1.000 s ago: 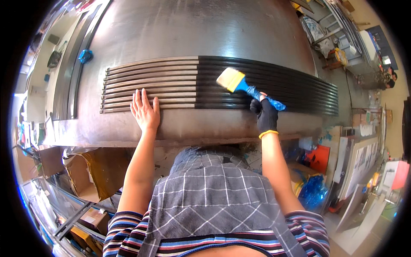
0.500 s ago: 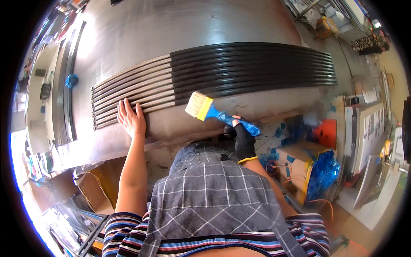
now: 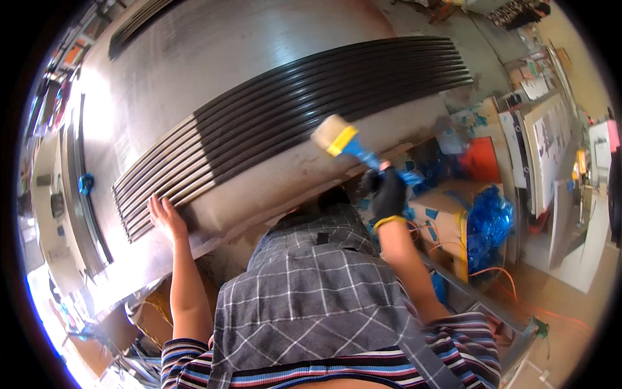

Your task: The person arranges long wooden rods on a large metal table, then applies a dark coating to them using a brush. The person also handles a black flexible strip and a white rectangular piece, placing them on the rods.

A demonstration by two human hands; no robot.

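A row of long thin rods (image 3: 304, 97) lies side by side on a grey metal table (image 3: 220, 58). Their left part is pale bare metal, and the longer right part is dark and glossy. My bare left hand (image 3: 170, 220) rests with stretched fingers at the near edge of the pale ends. In a black glove with bare fingertips, my right hand (image 3: 389, 194) grips a wide paintbrush (image 3: 346, 139) by its blue-wrapped handle. Its yellow ferrule and light bristles point left and away from me, near the front edge of the dark rods. Whether the bristles touch them I cannot tell.
Another bundle of rods (image 3: 139, 27) lies at the table's far left. To the right of me stands a cardboard box (image 3: 444, 223) with blue plastic film (image 3: 490, 227) on it. An orange cable (image 3: 502, 271) runs over the floor, and white panels (image 3: 551, 155) lean farther right.
My view has turned, so the rods now slant more and the far-left bundle shows. The brush and right hand have moved right and away from me. My left hand stays by the pale ends.
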